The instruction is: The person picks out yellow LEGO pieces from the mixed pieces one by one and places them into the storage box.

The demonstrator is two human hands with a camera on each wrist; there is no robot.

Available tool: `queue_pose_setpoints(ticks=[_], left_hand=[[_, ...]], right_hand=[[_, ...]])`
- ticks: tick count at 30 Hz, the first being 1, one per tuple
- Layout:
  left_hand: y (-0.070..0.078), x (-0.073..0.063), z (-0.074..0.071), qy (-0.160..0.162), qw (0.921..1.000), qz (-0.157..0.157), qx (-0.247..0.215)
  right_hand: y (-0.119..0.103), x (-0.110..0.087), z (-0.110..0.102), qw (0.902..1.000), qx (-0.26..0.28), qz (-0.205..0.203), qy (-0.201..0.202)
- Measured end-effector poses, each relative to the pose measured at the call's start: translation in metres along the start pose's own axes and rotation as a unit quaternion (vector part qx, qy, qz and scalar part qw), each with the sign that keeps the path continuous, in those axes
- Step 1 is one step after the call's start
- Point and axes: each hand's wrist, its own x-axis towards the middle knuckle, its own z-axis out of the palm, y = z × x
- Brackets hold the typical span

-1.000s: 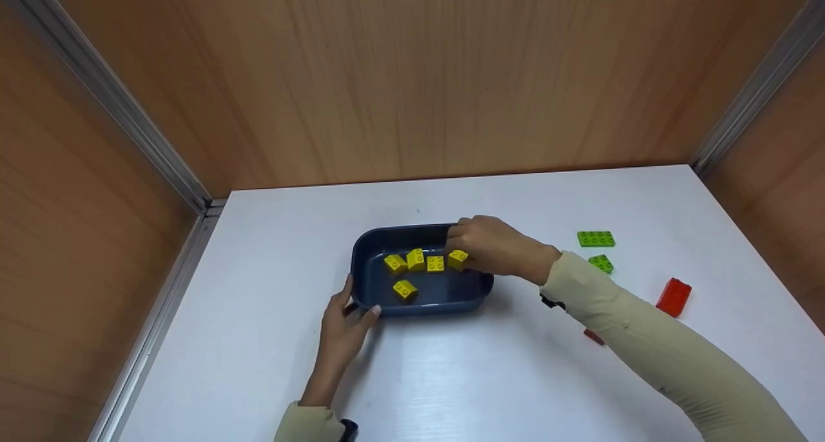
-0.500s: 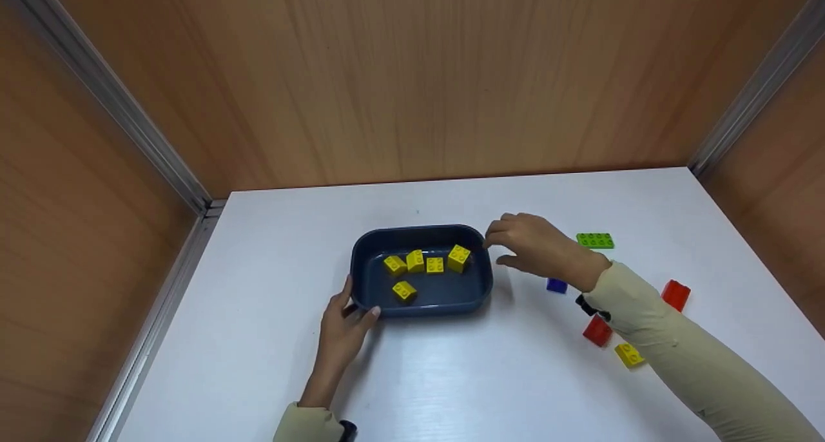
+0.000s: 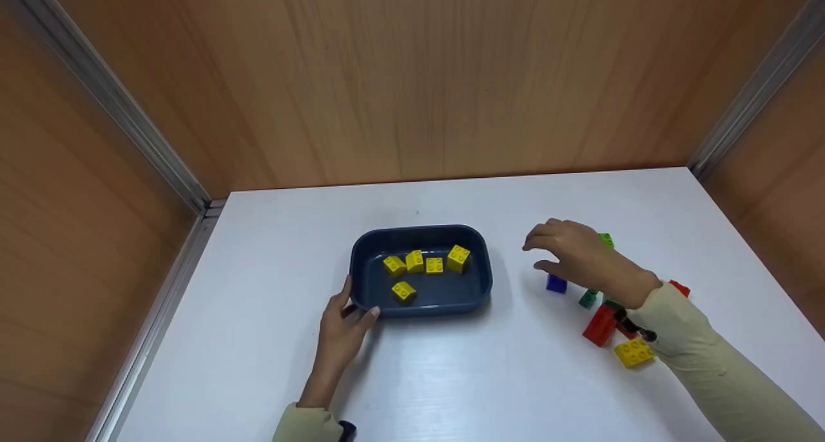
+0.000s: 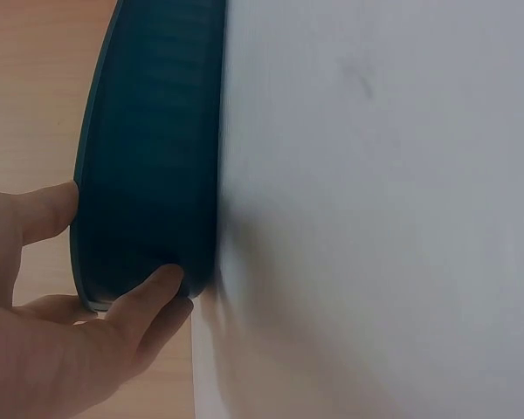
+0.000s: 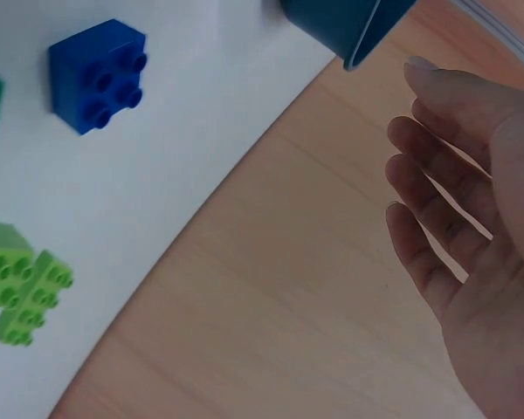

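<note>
A dark blue tray [image 3: 422,312] stands on the white table with several yellow toy bricks in it, among them a larger yellow brick [image 3: 458,258] on its right side. My left hand [image 3: 341,332] holds the tray's near left corner, thumb on the front wall and fingers along the left side. To the right of the tray, my right hand [image 3: 575,254] hovers above the loose bricks with its fingers relaxed and nothing in them. In the right wrist view its palm and fingers show bare. Nearest below it lies a blue brick [image 3: 556,283].
Red bricks [image 3: 600,326], a yellow brick [image 3: 633,352] and a dark green brick [image 3: 588,298] lie near the right forearm. Light green bricks [image 5: 17,279] are partly hidden by the hand in the head view. Wooden panels [image 3: 412,81] stand behind and beside the table.
My right hand has let go of the larger yellow brick inside the tray and moved right, out over the loose bricks. The left hand and the tray have stayed in place.
</note>
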Motion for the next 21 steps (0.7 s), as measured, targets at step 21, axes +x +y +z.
queue_pose_setpoints(ticks=[21], left_hand=[[-0.002,0.0,0.0,0.0,1.0,0.006,-0.002]], right_hand=[[0.022,-0.071,0.01,0.9968,-0.003,0.077,0.021]])
